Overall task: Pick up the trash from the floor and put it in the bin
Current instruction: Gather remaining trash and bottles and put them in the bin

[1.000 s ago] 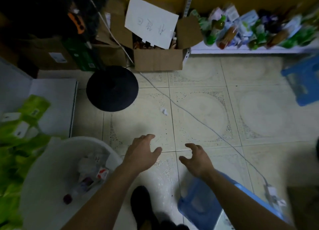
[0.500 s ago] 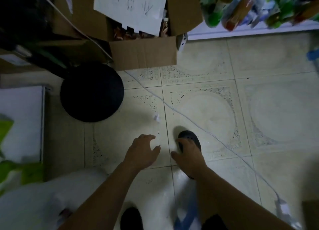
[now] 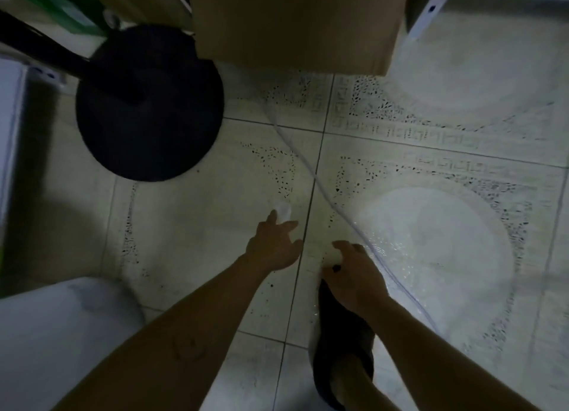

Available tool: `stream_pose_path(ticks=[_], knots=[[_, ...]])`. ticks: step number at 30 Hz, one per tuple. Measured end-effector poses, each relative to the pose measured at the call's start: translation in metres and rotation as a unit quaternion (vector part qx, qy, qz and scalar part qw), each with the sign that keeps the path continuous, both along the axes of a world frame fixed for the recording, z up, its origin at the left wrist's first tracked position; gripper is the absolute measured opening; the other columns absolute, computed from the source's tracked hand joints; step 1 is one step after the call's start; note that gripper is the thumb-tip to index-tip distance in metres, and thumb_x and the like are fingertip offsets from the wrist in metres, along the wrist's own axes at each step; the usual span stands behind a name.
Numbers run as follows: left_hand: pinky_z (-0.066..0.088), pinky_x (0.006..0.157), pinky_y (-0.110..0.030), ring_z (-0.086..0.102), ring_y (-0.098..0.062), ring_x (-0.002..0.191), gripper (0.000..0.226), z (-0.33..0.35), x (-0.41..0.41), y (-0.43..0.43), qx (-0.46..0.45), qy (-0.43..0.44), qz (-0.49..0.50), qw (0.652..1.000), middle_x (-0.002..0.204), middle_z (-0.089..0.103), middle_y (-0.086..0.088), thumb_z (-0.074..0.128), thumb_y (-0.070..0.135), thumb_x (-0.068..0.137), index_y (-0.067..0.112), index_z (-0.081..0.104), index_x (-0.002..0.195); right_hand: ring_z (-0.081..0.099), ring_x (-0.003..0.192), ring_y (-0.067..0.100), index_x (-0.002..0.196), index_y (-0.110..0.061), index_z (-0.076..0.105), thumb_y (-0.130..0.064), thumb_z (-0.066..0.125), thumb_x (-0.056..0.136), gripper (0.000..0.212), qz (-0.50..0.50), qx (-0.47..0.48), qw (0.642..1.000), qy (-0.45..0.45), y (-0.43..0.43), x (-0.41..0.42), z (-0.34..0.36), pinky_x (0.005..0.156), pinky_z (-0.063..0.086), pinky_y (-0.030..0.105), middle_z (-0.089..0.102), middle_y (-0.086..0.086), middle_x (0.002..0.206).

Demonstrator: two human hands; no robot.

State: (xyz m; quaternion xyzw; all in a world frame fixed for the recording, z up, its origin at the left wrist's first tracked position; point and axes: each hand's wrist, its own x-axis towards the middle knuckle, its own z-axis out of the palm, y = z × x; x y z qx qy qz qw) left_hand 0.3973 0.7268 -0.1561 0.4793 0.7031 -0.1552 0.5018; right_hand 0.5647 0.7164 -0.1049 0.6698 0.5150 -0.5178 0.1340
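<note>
We can read no text, label, brand or number here (the cardboard box beyond the hands shows only a plain brown side, and the view is dim and blurred).

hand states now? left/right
Left hand: open, fingers spread, reaching at the small white crumpled scrap on the floor, not gripping.
Right hand: open, empty.

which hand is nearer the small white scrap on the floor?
Left. The left hand has its fingertips right at the white scrap, though contact is unclear. The right hand hangs lower right of it, across the tile seam, above the dark shoe.
</note>
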Motion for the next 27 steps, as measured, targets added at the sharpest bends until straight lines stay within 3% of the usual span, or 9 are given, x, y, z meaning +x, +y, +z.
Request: stream_pose_path(ticks=[3,5,7,13,18,20,22,24,27], knots=[[0.018,0.118,-0.044,0.011,-0.029,0.147,0.066,-0.026,0.001,-0.001,-0.021,0.007,-0.014,1.000,0.159,0.013,-0.007,0.049,0.043,0.092,0.021,0.024,0.149,0.047,0.125,0.027,0.141,-0.020,0.041,-0.028,0.058,0.088,0.055,0.001,0.000,1.000,0.024,0.003,-0.001,-0.019,0.101,0.042,0.038,0.044,0.008,0.141],[0.029,0.113,-0.041,0.029,-0.030,0.140,0.060,-0.028,0.001,-0.005,-0.015,0.011,-0.001,1.000,0.148,0.036,-0.008,0.050,0.037,0.093,0.010,0.032,0.144,0.045,0.126,0.027,0.142,-0.019,0.038,-0.027,0.060,0.088,0.059,-0.006,0.010,0.999,0.032,0.001,-0.005,-0.019,0.104,0.041,0.040,0.041,0.009,0.143],[0.033,0.109,-0.035,0.040,-0.028,0.133,0.053,-0.020,-0.001,-0.009,0.003,0.016,0.022,1.000,0.140,0.045,-0.012,0.050,0.032,0.093,0.005,0.041,0.138,0.041,0.130,0.029,0.144,-0.019,0.034,-0.028,0.061,0.087,0.064,-0.008,0.017,0.999,0.031,0.002,-0.009,-0.011,0.106,0.038,0.048,0.035,0.009,0.147],[0.027,0.113,-0.032,0.032,-0.024,0.139,0.053,0.027,-0.021,-0.018,0.050,-0.006,0.019,0.999,0.152,0.033,-0.009,0.055,0.034,0.091,0.018,0.043,0.140,0.038,0.132,0.027,0.144,-0.022,0.033,-0.031,0.059,0.088,0.062,0.039,0.013,0.999,0.022,0.005,-0.032,0.035,0.109,0.035,0.046,0.033,0.006,0.150],[0.033,0.110,-0.033,0.038,-0.025,0.135,0.054,0.008,-0.026,-0.014,0.095,-0.020,0.004,0.995,0.150,0.039,-0.008,0.053,0.035,0.091,0.015,0.042,0.140,0.041,0.130,0.025,0.143,-0.021,0.036,-0.030,0.058,0.089,0.059,0.020,0.022,0.999,0.023,0.007,-0.052,0.020,0.107,0.036,0.041,0.037,0.006,0.147],[0.026,0.114,-0.037,0.025,-0.026,0.142,0.057,-0.007,-0.022,-0.023,0.109,-0.028,-0.009,0.994,0.157,0.024,-0.010,0.052,0.037,0.092,0.020,0.037,0.144,0.040,0.131,0.026,0.144,-0.021,0.035,-0.030,0.058,0.090,0.059,0.027,0.012,0.999,0.017,0.001,-0.051,0.003,0.108,0.037,0.041,0.036,0.007,0.148],[0.018,0.117,-0.045,0.007,-0.029,0.147,0.060,-0.022,-0.019,-0.035,0.077,-0.026,-0.023,0.996,0.161,0.000,-0.010,0.051,0.041,0.092,0.029,0.029,0.147,0.043,0.129,0.027,0.144,-0.022,0.036,-0.031,0.058,0.090,0.059,0.048,-0.009,0.999,-0.001,-0.010,-0.047,-0.011,0.107,0.038,0.041,0.035,0.007,0.148],[0.015,0.117,-0.052,-0.004,-0.029,0.147,0.061,-0.039,-0.022,-0.037,0.048,-0.022,-0.031,0.998,0.161,-0.012,-0.006,0.047,0.042,0.093,0.031,0.023,0.148,0.048,0.125,0.026,0.143,-0.023,0.038,-0.031,0.059,0.089,0.058,0.045,-0.015,0.999,-0.007,-0.020,-0.041,-0.021,0.105,0.041,0.041,0.035,0.005,0.148],[0.017,0.115,-0.047,0.008,-0.023,0.147,0.059,-0.063,-0.024,-0.033,0.110,-0.009,-0.022,0.994,0.161,0.009,-0.002,0.043,0.036,0.095,0.023,0.023,0.149,0.048,0.126,0.027,0.143,-0.023,0.038,-0.031,0.060,0.089,0.058,0.072,0.009,0.997,-0.024,-0.020,-0.036,-0.041,0.105,0.042,0.040,0.035,0.005,0.148]])
